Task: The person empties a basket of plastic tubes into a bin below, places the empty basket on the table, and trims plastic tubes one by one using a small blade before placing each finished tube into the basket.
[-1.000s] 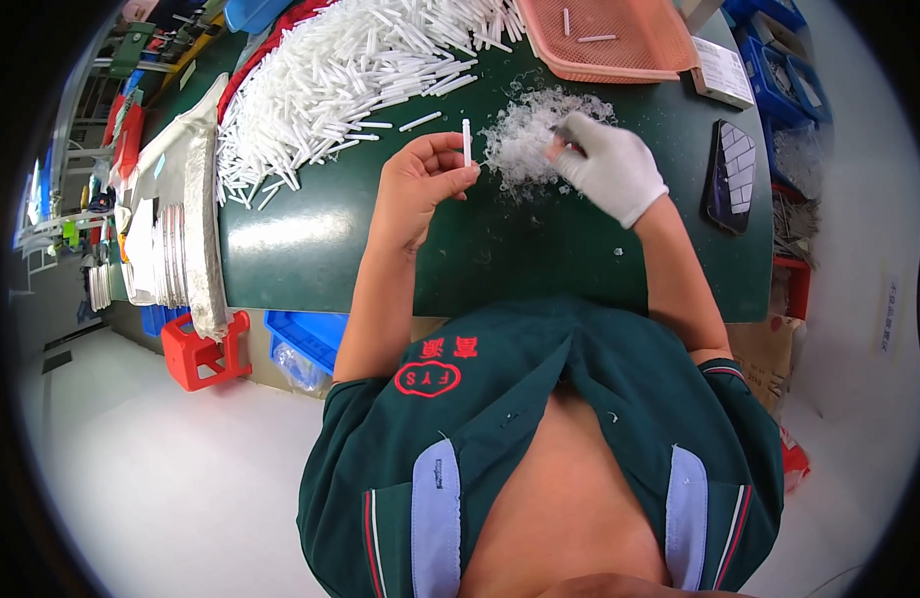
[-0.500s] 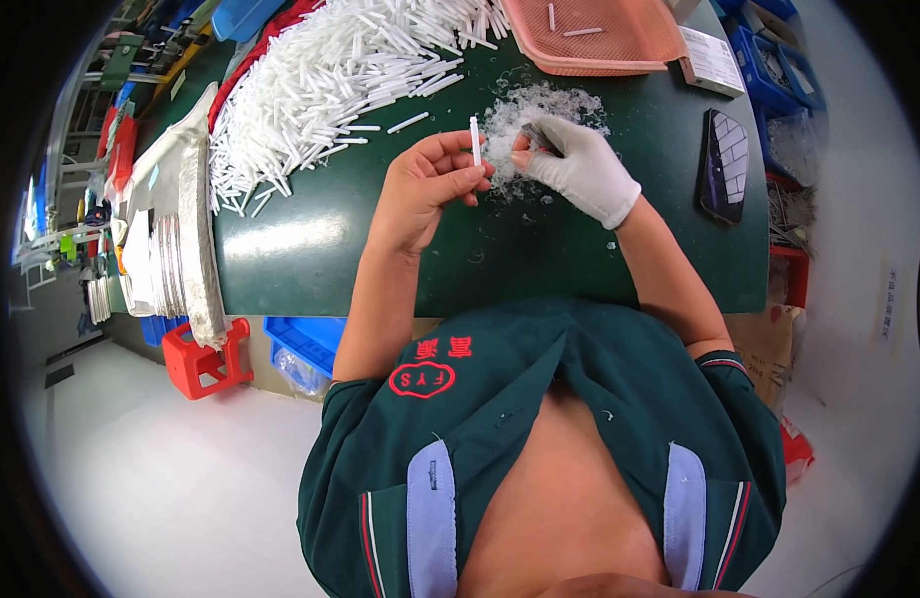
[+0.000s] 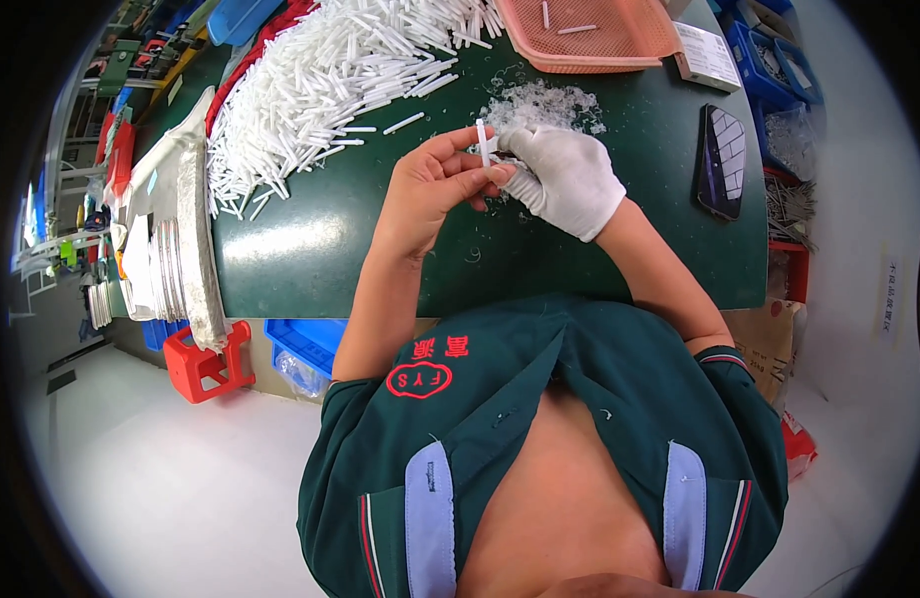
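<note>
My bare left hand (image 3: 428,194) pinches a short white plastic tube (image 3: 483,145) between thumb and fingers, its upper end pointing up and away from me. My right hand (image 3: 571,179), in a white glove, is closed right beside the tube, its fingertips at or against it. What the right fingers hold, if anything, is hidden by the glove. Just beyond both hands lies a scatter of clear plastic shavings (image 3: 554,100) on the green tabletop (image 3: 320,249). To the far left a large heap of similar white tubes (image 3: 320,80) spreads over the table, with one loose tube (image 3: 404,124) beside it.
An orange mesh basket (image 3: 589,55) with a couple of tubes in it stands at the back, next to a white box (image 3: 707,58). A dark phone (image 3: 721,162) lies at the right edge. Left of the table are a red stool (image 3: 209,364) and a blue bin (image 3: 305,344).
My right hand has moved left and closed in on the tube, turning so the back of the glove shows. My left hand keeps its pinch, and the tube leans slightly more.
</note>
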A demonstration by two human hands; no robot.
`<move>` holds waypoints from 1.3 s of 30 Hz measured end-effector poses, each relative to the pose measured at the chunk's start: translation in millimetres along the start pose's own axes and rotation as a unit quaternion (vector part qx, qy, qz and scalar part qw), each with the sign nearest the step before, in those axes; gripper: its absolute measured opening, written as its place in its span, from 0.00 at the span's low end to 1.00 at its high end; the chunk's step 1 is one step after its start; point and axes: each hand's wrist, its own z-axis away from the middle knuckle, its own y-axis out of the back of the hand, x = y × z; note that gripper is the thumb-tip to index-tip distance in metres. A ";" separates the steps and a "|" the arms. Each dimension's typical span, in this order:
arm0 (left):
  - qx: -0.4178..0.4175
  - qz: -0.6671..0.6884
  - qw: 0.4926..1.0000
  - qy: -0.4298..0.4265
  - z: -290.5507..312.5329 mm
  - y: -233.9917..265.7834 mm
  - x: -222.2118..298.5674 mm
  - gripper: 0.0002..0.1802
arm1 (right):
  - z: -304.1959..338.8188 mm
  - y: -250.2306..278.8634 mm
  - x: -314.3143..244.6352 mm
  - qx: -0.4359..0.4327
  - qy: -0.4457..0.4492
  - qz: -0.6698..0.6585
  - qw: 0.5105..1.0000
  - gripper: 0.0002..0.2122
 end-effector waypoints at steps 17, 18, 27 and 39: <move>-0.088 -0.071 0.993 0.033 0.5 12.1 6.0 0.21 | 0.9 0.6 -0.1 -0.029 0.003 -0.001 1.000 0.13; -0.092 -0.078 0.992 0.032 1.3 12.1 6.0 0.21 | 1.8 -0.2 -0.1 -0.027 0.002 -0.026 0.999 0.13; -0.024 -0.049 0.998 0.006 -0.9 9.2 -0.7 0.23 | 6.5 3.5 1.0 -0.091 -0.077 -0.196 0.973 0.14; -0.018 -0.009 0.999 0.028 -2.9 14.7 1.3 0.19 | -2.6 3.6 25.1 0.000 -0.196 -0.306 0.932 0.15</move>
